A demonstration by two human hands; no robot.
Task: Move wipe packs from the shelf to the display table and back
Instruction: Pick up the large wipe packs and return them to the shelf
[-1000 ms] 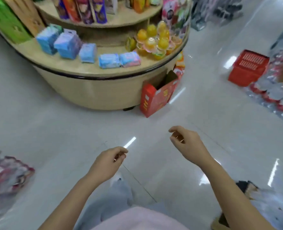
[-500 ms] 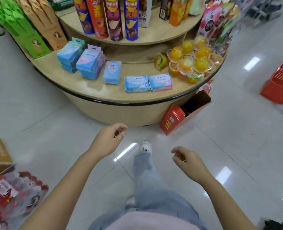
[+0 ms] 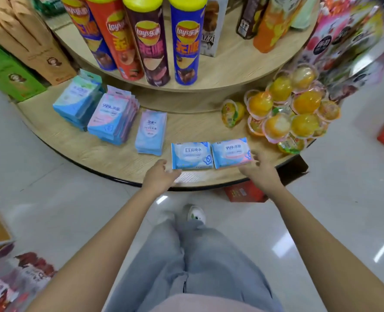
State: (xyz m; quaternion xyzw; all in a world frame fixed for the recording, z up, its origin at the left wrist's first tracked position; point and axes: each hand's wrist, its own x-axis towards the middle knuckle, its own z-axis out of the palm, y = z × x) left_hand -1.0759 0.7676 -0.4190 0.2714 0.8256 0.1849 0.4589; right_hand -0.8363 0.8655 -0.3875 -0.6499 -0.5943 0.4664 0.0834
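1. Glossy pale floor tiles [image 3: 51,176] are surrounding a round, two-tiered wooden display table [image 3: 110,158].
2. The left hand [image 3: 161,176] is hovering over the table's near edge with its fingers loosely extended, gripping nothing. Its fingertips are sitting at the near-left corner of the blue EDI wipe pack [image 3: 191,155], and blur is hiding whether they are touching it.
3. The right hand [image 3: 257,170] is also holding nothing. Its fingers are spread and fairly straight, lying against the right edge of the 999 wipe pack [image 3: 231,152].
4. Both packs are lying flat and touching side by side on the lower tier, close to its front rim, between the two hands.
5. Behind them to the left, a single pale-blue pack [image 3: 151,131] is lying alone. Just beyond it, a pink-and-blue stack [image 3: 112,115] and a blue-green stack [image 3: 78,104] are sitting next to each other.
6. To the right, a heap of orange jelly cups [image 3: 294,109] is piling up on the same tier.
7. Tall chip cans [image 3: 150,41] are standing upright on the upper tier [image 3: 231,68].
8. At the far left, green boxes [image 3: 4,73] and brown boxes [image 3: 29,34] are leaning together.
9. Below the table rim, a red box [image 3: 242,192] is sitting on the floor, near the person's grey trousers [image 3: 197,266] and white shoe [image 3: 196,213].
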